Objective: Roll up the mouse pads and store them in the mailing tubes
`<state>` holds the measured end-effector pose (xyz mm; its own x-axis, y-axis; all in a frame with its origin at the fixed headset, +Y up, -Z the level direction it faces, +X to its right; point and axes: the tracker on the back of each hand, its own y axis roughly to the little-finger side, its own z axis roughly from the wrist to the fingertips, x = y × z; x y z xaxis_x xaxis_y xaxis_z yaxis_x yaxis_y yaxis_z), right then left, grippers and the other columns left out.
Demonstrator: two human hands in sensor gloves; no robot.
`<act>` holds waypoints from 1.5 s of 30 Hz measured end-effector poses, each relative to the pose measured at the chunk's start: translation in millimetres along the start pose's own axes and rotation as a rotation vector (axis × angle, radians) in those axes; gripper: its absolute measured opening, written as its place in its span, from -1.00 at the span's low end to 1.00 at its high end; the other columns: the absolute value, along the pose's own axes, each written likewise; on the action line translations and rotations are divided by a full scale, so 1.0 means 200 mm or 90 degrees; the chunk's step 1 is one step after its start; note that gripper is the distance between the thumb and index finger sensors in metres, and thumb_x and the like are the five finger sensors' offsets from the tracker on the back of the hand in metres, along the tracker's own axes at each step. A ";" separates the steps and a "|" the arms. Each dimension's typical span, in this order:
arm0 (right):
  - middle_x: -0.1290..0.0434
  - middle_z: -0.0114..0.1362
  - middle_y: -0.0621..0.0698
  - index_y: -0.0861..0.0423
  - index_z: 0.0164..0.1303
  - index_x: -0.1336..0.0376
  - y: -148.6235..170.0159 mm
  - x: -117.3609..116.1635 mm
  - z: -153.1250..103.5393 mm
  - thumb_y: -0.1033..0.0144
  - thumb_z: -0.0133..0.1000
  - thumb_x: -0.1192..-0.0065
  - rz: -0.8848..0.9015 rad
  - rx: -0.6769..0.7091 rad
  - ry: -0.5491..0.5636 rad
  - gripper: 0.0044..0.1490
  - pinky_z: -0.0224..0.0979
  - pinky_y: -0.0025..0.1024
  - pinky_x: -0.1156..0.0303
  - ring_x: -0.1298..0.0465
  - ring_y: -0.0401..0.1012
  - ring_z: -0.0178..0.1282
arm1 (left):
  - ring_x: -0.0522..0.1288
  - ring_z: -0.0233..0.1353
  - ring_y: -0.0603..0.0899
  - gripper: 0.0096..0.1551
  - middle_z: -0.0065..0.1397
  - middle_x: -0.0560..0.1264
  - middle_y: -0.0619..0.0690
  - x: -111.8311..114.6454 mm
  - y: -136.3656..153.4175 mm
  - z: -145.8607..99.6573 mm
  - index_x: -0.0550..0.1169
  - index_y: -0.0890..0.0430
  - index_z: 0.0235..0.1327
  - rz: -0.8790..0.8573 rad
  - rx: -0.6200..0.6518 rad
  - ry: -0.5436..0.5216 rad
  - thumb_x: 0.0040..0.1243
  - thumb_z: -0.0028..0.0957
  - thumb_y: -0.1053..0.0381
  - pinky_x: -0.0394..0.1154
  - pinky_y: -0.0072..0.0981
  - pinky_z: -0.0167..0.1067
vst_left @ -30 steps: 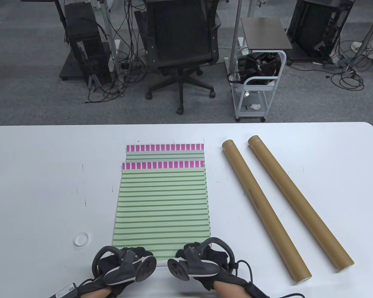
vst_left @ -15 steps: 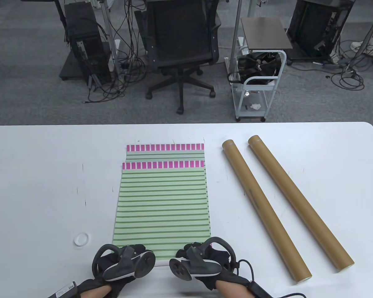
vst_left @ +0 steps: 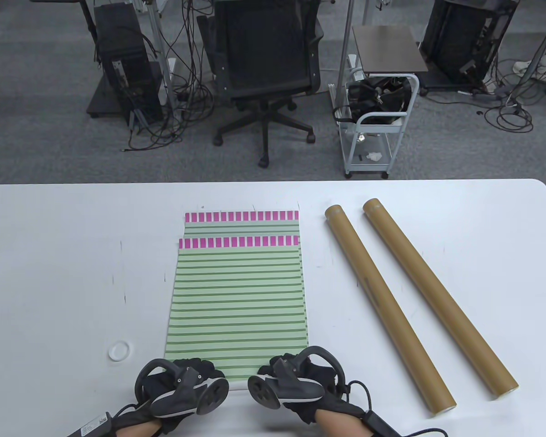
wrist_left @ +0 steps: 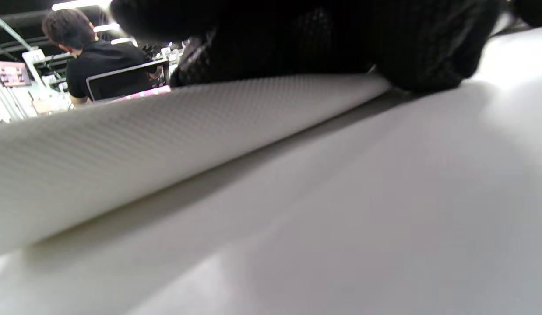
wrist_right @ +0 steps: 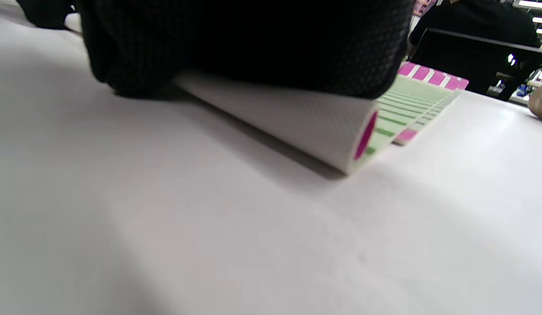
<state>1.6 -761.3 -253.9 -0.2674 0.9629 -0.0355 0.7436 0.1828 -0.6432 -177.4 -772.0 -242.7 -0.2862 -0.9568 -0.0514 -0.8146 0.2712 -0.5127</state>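
So both gloved hands are down on the near end of the top green-striped mouse pad (vst_left: pixel 236 305), which sits pretty much mid-bench. The left hand (vst_left: pixel 182 382) has its fingers curled over the near edge of that pad, and in the left wrist view you can see the white textured underside (wrist_left: pixel 166 140) turned up into a fat curl under the black glove. The right hand (vst_left: pixel 295 378) is doing the same at the pad's near right corner; the right wrist view shows the rolled end (wrist_right: pixel 363 140) with pink inside and the glove clamped over the top of it. So both hands are gripping the started roll, not loose.

Beyond the hands, the rest of that pad lies flat on the white bench (vst_left: pixel 50 255), its pink-block border at the far end. A second green-striped mouse pad (vst_left: pixel 241 223) lies under it, poking out past the top pad's far edge.

Right of the pads, two long brown cardboard mailing tubes lie side by side at a slant, apart from each other: the closer tube (vst_left: pixel 386 309) near the pad, the other tube (vst_left: pixel 437 296) just beyond it. Left of the pad, near the left hand, there's a small white ring-shaped cap (vst_left: pixel 118 351).
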 end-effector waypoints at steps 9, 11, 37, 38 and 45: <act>-0.54 0.17 0.04 -0.01 0.26 -0.32 -0.02 0.00 -0.01 0.23 0.00 -0.28 -0.036 -0.006 0.052 -0.43 0.15 -0.27 -0.57 -0.60 -0.13 0.03 | 0.76 -0.06 -0.05 -0.44 0.01 0.68 -0.24 0.01 -0.05 -0.01 0.56 -0.22 0.04 0.111 -0.002 -0.026 0.27 -0.28 -0.29 0.70 -0.60 -0.24; -0.55 0.14 0.03 -0.01 0.23 -0.33 -0.02 0.01 -0.01 0.22 -0.02 -0.31 -0.037 -0.008 0.055 -0.43 0.12 -0.29 -0.58 -0.61 -0.15 0.00 | 0.77 -0.05 -0.05 -0.46 0.02 0.68 -0.26 0.02 -0.05 -0.01 0.57 -0.23 0.02 0.105 -0.003 -0.022 0.29 -0.29 -0.26 0.70 -0.60 -0.24; -0.57 0.05 0.00 -0.09 0.17 -0.36 0.02 0.01 -0.03 0.25 -0.04 -0.23 0.114 0.013 -0.024 -0.48 0.02 -0.38 -0.62 -0.63 -0.21 -0.10 | 0.72 -0.03 -0.08 -0.44 -0.03 0.66 -0.25 0.03 0.09 0.05 0.48 -0.22 0.16 -0.085 0.045 0.137 0.22 -0.17 -0.21 0.69 -0.53 -0.10; -0.56 0.06 0.00 -0.12 0.18 -0.35 0.03 0.00 -0.03 0.25 -0.04 -0.22 0.124 -0.002 -0.008 -0.47 0.01 -0.40 -0.61 -0.63 -0.22 -0.11 | 0.73 -0.05 -0.06 -0.38 -0.02 0.66 -0.25 0.03 0.10 0.05 0.41 -0.23 0.23 -0.096 0.031 0.132 0.22 -0.17 -0.19 0.69 -0.52 -0.11; -0.32 0.33 0.02 -0.20 0.37 -0.14 0.02 -0.02 -0.02 0.27 0.00 -0.15 0.044 -0.013 0.032 -0.33 0.22 -0.23 -0.50 -0.50 -0.15 0.08 | 0.51 0.24 -0.06 -0.39 0.38 0.32 -0.23 0.07 0.08 0.08 0.27 -0.32 0.25 0.010 -0.032 0.104 0.02 -0.15 -0.16 0.55 -0.42 0.19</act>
<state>8.2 -763.4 -253.4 -0.1841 0.9820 -0.0414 0.7714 0.1182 -0.6253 -187.2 -782.8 -265.0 -0.3738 -0.9238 0.0832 -0.8328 0.2948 -0.4686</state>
